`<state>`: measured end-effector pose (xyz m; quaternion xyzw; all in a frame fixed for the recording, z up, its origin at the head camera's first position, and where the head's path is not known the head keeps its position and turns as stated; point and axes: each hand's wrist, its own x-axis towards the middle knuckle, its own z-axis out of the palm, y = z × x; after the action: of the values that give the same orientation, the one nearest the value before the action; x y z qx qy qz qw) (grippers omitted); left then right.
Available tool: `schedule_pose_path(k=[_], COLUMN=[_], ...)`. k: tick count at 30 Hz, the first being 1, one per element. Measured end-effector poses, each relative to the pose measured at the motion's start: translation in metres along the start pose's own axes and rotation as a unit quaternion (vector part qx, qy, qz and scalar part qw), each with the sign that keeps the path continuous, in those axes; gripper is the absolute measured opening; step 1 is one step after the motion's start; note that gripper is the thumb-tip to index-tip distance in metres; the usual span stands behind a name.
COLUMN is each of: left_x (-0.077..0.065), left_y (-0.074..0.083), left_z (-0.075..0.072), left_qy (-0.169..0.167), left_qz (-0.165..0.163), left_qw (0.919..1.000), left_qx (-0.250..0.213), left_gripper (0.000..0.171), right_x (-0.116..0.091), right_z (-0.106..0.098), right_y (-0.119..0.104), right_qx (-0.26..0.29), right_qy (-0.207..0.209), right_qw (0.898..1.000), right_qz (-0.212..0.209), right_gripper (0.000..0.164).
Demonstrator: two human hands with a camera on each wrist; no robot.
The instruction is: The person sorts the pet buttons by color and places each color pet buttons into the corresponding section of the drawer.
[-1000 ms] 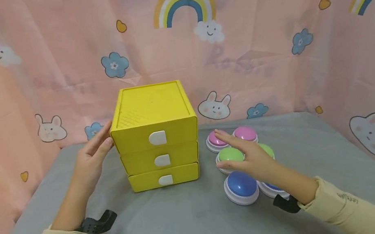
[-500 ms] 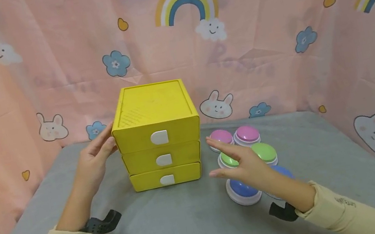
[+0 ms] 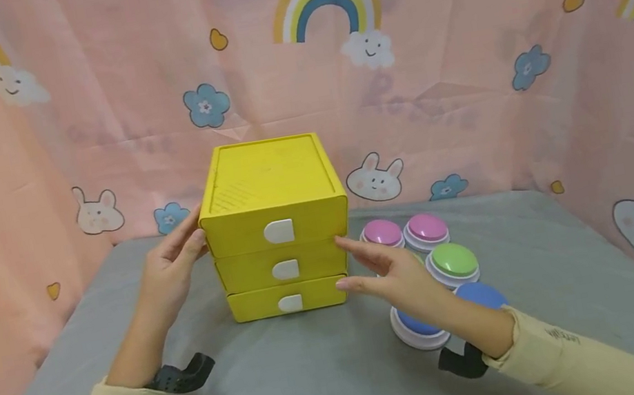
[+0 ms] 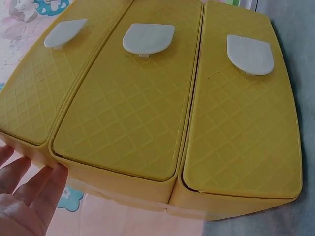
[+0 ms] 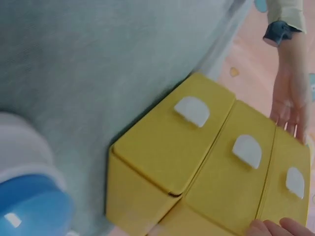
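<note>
A yellow three-drawer box point(image 3: 268, 170) with white pull tabs stands upright on the grey cloth, all its drawers closed. Against its left side rest the extended fingers of my left hand point(image 3: 169, 274); the left wrist view shows those fingertips point(image 4: 58, 174) on the side near the upper drawers. My right hand point(image 3: 406, 280) is at the box's right front edge, thumb and fingers spread apart. Its fingertips point(image 5: 290, 226) show at the lower edge of the right wrist view, by the box; whether they touch it I cannot tell.
Right of the box stand several domed push buttons on white bases: pink ones point(image 3: 427, 227), a green one point(image 3: 455, 260) and blue ones point(image 3: 481, 294). My right hand and forearm partly cover some. A pink patterned curtain point(image 3: 457, 132) hangs behind the grey cloth point(image 3: 316, 379).
My right hand has moved left, from above the buttons to the box's right edge. My left hand stays at the box's left side. The head view has shifted slightly.
</note>
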<state>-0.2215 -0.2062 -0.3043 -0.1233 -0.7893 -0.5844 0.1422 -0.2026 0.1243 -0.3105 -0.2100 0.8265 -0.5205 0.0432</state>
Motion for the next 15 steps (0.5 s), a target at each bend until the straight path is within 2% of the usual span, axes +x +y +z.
schedule_pose_path(k=[4, 9, 15], left_x=[0.001, 0.000, 0.000], left_y=[0.000, -0.001, -0.001], left_z=[0.002, 0.001, 0.001], left_qy=[0.002, 0.005, 0.003], left_qz=[0.001, 0.008, 0.010], left_qw=[1.0000, 0.9999, 0.9999], left_qx=[0.001, -0.002, -0.005], left_gripper=[0.053, 0.052, 0.051], right_x=[0.003, 0.009, 0.017], right_z=[0.004, 0.011, 0.015], right_y=[-0.006, -0.015, -0.022], right_qx=[0.036, 0.057, 0.078], right_qy=[-0.014, -0.045, -0.062], right_qw=[0.999, 0.995, 0.990], right_qz=[0.033, 0.064, 0.099], right_gripper=[0.063, 0.055, 0.048])
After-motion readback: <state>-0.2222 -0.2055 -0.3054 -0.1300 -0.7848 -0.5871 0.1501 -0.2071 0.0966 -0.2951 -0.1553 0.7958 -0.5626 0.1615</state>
